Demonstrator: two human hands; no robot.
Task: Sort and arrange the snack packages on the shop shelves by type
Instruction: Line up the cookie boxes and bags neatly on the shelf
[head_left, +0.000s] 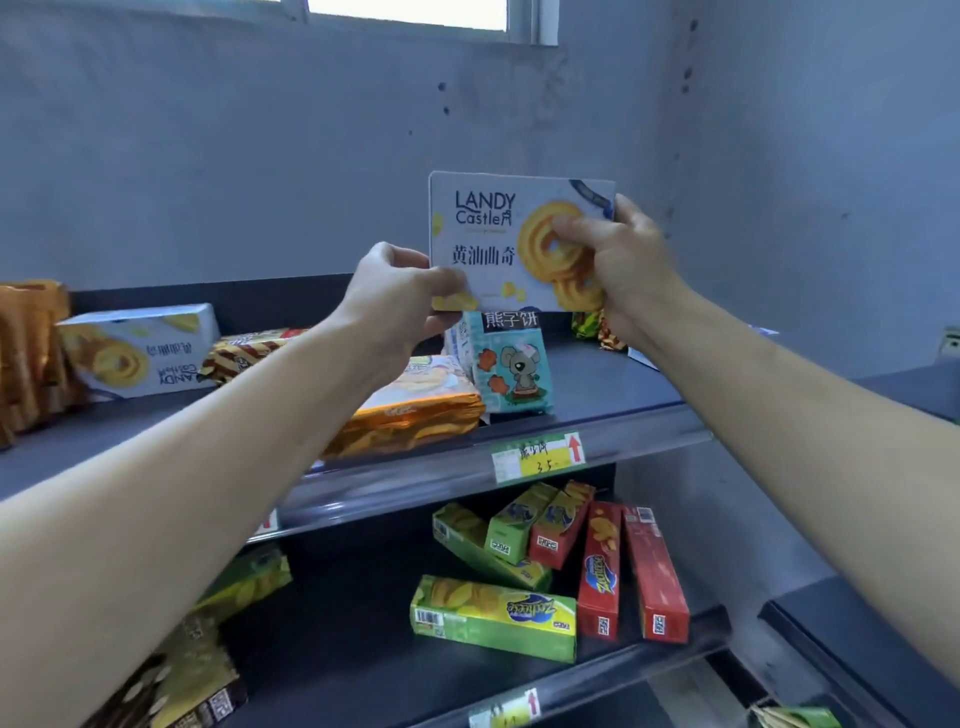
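Showing a butter-cookie box (493, 234) held upright in the air above the upper shelf (597, 384), just over a teal bear-biscuit box (511, 364). Its lower left corner is pinched by the left hand (400, 291) and its right edge is clasped by the right hand (618, 260), so each grip is closed on it. A matching box (140, 348) is seen lying far left on the same shelf. If the held box is lowered here, the teal box may be toppled; the corner pinch may be lost.
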